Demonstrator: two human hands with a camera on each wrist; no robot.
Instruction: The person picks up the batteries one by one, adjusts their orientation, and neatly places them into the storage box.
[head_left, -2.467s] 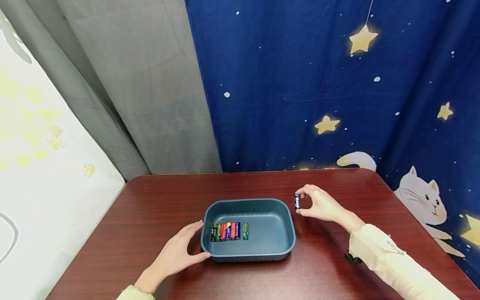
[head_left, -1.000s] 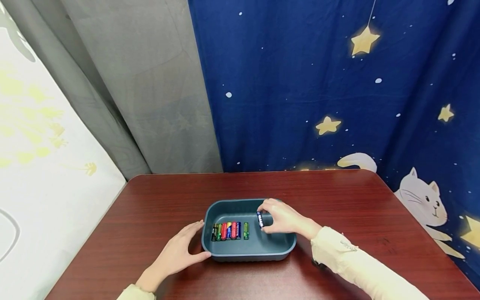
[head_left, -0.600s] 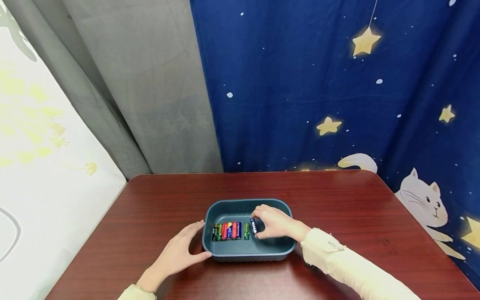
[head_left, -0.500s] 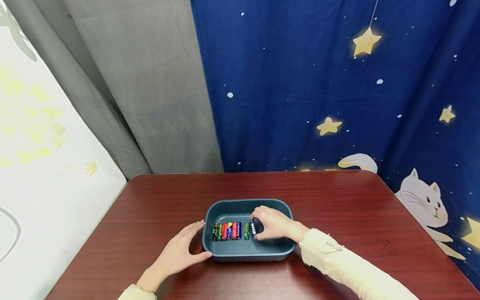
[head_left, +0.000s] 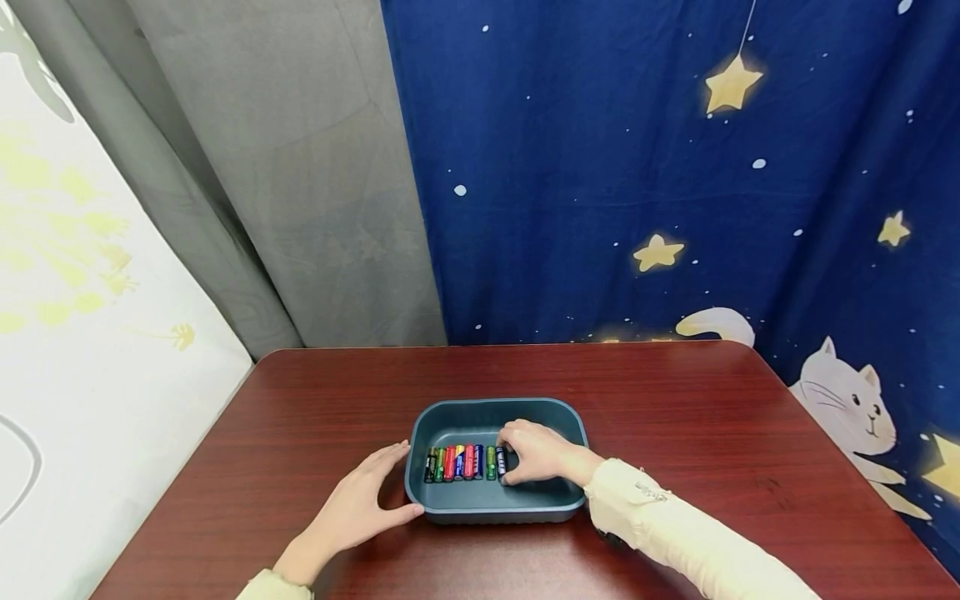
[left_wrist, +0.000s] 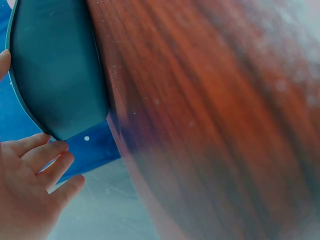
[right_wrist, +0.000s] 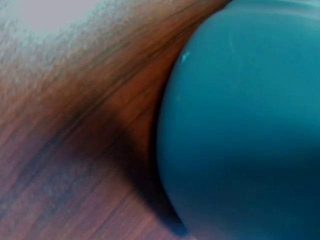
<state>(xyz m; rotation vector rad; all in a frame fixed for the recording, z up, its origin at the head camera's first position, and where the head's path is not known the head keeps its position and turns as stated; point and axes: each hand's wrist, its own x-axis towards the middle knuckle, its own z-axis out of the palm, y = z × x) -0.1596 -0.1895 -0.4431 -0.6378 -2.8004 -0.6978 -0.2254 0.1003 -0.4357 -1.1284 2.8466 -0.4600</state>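
Observation:
In the head view, a dark teal rectangular tray (head_left: 525, 501) holds a row of several batteries (head_left: 459, 463) in black, green, red and blue. My right hand (head_left: 542, 452) reaches inside and pinches a dark blue battery (head_left: 501, 462) between thumb and fingers, upright in line with the row. Directly left of it lies a green battery (head_left: 491, 463), with a small gap between that and the row. My left hand (head_left: 356, 504) stays at the tray's left end, fingers spread and fairly straight, thumb at the near corner. The right wrist view shows only the tray's outer wall (right_wrist: 240, 110) and wood.
The tray stands on a reddish-brown wooden table (head_left: 337, 400) with rounded far corners. Behind it hang a grey curtain (head_left: 300, 167) and a blue star-patterned curtain (head_left: 570, 167). A white patterned cloth (head_left: 90, 375) hangs at the left.
My right hand has carried the dark blue battery from right of the tray leftward and down into it, beside the green battery, which has shifted slightly left. The left hand has stayed put.

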